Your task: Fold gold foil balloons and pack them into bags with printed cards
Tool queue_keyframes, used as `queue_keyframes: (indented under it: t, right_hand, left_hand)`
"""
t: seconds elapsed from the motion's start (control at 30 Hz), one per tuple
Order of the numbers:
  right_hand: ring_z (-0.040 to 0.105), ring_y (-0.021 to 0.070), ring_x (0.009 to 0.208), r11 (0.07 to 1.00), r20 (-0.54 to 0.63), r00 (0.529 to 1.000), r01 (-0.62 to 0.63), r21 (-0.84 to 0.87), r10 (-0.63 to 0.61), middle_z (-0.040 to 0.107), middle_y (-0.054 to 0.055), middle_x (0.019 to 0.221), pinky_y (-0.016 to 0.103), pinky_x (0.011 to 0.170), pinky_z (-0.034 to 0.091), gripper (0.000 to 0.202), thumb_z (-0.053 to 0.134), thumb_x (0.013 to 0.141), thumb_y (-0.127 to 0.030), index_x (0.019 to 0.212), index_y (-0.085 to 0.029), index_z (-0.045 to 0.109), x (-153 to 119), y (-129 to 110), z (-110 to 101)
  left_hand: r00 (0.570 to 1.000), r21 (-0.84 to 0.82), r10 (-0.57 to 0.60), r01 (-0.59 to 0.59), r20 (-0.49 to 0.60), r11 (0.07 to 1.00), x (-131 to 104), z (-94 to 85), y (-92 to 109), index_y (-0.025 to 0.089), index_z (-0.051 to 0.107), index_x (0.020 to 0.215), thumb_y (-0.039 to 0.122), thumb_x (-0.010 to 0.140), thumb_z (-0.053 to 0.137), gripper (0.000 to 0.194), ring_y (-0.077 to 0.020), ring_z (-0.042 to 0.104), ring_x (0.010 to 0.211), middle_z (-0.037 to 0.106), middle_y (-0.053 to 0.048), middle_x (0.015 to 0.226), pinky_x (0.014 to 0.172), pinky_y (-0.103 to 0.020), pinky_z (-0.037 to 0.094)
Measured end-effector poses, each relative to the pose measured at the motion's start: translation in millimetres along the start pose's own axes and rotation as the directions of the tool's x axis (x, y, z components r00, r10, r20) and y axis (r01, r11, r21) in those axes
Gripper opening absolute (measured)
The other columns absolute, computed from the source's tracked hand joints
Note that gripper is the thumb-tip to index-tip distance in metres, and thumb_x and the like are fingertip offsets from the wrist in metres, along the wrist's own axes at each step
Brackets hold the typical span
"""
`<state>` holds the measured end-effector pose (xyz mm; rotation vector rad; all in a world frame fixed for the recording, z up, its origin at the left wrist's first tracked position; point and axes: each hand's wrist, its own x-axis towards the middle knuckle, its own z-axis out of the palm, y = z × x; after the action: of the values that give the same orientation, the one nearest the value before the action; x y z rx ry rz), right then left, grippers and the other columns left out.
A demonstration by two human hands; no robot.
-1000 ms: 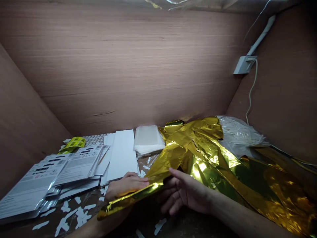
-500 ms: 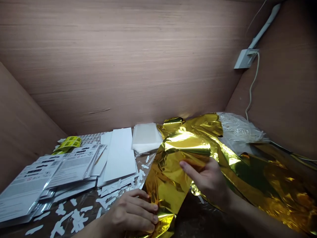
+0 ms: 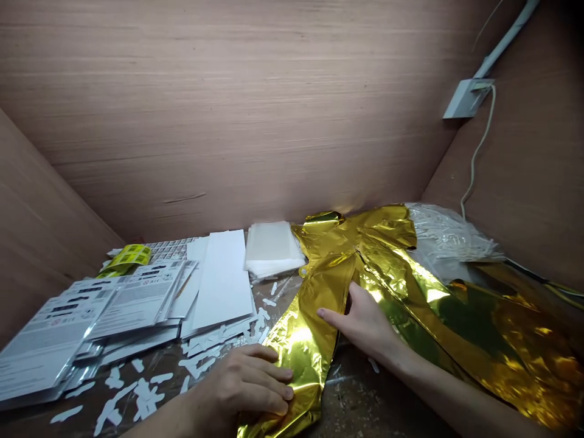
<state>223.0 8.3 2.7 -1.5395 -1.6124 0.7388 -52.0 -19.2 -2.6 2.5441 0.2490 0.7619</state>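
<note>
A flat, uninflated gold foil balloon point(image 3: 314, 304), with a small holed tab at its edge, stretches from the front of the table toward the back. My left hand point(image 3: 246, 383) lies on its near end, fingers stretched out and pressing the foil down. Farther up its right edge, my right hand point(image 3: 369, 319) has the thumb on top of the foil and the fingers at or under the edge, partly hidden. More gold foil point(image 3: 456, 322) spreads in creased layers to the right, beneath my right forearm.
Printed cards in clear sleeves point(image 3: 132, 304) pile up on the left beside white cards point(image 3: 223, 280). A yellow label strip point(image 3: 130, 258) and a stack of translucent sheets point(image 3: 271, 246) stand behind. White paper bits point(image 3: 146, 395) litter the table. A clear bag of white sticks point(image 3: 451, 234) lies back right, below a socket box point(image 3: 468, 98).
The raised fold of foil at the middle has dropped flat, showing the tab. My right hand has shifted slightly along the edge; my left hand stays on the near end.
</note>
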Motion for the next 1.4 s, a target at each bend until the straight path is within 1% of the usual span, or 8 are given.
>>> queue_keyframes:
  t: [0.17,0.4,0.67,0.8,0.93,1.1,1.23,1.4]
  right_hand:
    - [0.072,0.0263,0.075,0.947,-0.035,0.960,0.266,-0.178,-0.276,0.076,0.009,0.086,0.039,0.071,0.058,0.021,0.064,0.090,-0.037,0.099,-0.019,0.070,-10,6,4]
    - [0.066,0.0216,0.122,0.722,0.245,0.730,0.678,-0.139,-0.638,0.066,0.008,0.136,0.034,0.103,0.055,0.051,0.050,0.098,-0.019,0.150,-0.018,0.049,-11,7,6]
    - [0.070,0.0221,0.114,0.450,0.352,0.475,0.879,-0.158,-0.807,0.069,0.005,0.131,0.037,0.098,0.059,0.041,0.048,0.098,-0.012,0.136,-0.019,0.064,-3,16,5]
    - [0.074,0.0230,0.105,0.697,0.109,0.696,0.716,-0.039,-0.709,0.074,0.009,0.121,0.034,0.093,0.060,0.037,0.058,0.093,-0.017,0.129,-0.018,0.069,-1,22,6]
    - [0.073,0.0244,0.072,0.965,-0.072,0.963,0.262,0.022,-0.260,0.078,0.008,0.083,0.032,0.063,0.057,0.027,0.065,0.090,-0.039,0.087,-0.016,0.077,3,20,5]
    - [0.049,0.0137,0.050,0.997,-0.169,0.983,0.070,-0.019,-0.072,0.056,0.000,0.053,0.026,0.045,0.034,0.048,0.063,0.091,-0.052,0.058,-0.017,0.058,13,14,-5]
    - [0.070,0.0217,0.080,0.969,-0.281,0.959,0.104,0.224,-0.038,0.075,0.007,0.088,0.033,0.071,0.057,0.030,0.072,0.087,-0.045,0.095,-0.016,0.075,30,18,-30]
    - [0.065,0.0283,0.120,0.923,-0.367,0.905,0.311,0.229,-0.214,0.065,0.013,0.136,0.046,0.105,0.053,0.056,0.070,0.089,-0.038,0.140,-0.019,0.058,46,26,-61]
  left_hand:
    - [1.000,-0.007,-0.017,0.017,-0.009,1.000,1,-1.9,3,0.021,0.070,0.108,0.026,0.105,0.048,0.023,-0.0197,0.074,0.108,0.081,-0.008,0.099,0.108,-0.036,0.049]
    - [1.000,-0.029,0.005,-0.005,0.008,1.000,1,-0.5,0,0.020,0.069,0.112,0.028,0.107,0.040,0.030,-0.0189,0.073,0.110,0.080,-0.007,0.102,0.109,-0.034,0.049]
    - [1.000,-0.016,0.026,-0.026,-0.014,1.000,7,-3.5,2,0.018,0.072,0.116,0.018,0.095,0.063,0.022,-0.0208,0.073,0.107,0.078,-0.009,0.110,0.100,-0.028,0.054]
    - [1.000,-0.057,0.019,-0.019,-0.003,0.998,9,-4.2,2,0.017,0.072,0.109,0.022,0.099,0.056,0.019,-0.0206,0.076,0.095,0.080,-0.008,0.097,0.092,-0.029,0.057]
    - [0.998,-0.069,0.008,-0.004,0.062,0.998,4,-5.6,0,0.018,0.069,0.114,0.022,0.095,0.062,0.021,-0.0222,0.073,0.110,0.080,-0.009,0.105,0.109,-0.033,0.049]
    - [0.997,-0.072,-0.026,0.031,0.074,0.997,-2,-5.9,-2,0.019,0.070,0.114,0.018,0.089,0.068,0.025,-0.0203,0.071,0.115,0.079,-0.007,0.109,0.113,-0.030,0.045]
    - [0.997,-0.077,-0.040,0.045,0.068,0.996,-4,-3.9,-4,0.020,0.071,0.111,0.018,0.088,0.069,0.023,-0.0204,0.071,0.113,0.080,-0.006,0.107,0.112,-0.029,0.046]
    - [0.997,-0.101,-0.045,0.052,0.067,0.993,-5,-2.8,-4,0.020,0.071,0.112,0.014,0.084,0.071,0.029,-0.0206,0.071,0.114,0.079,-0.006,0.110,0.113,-0.031,0.046]
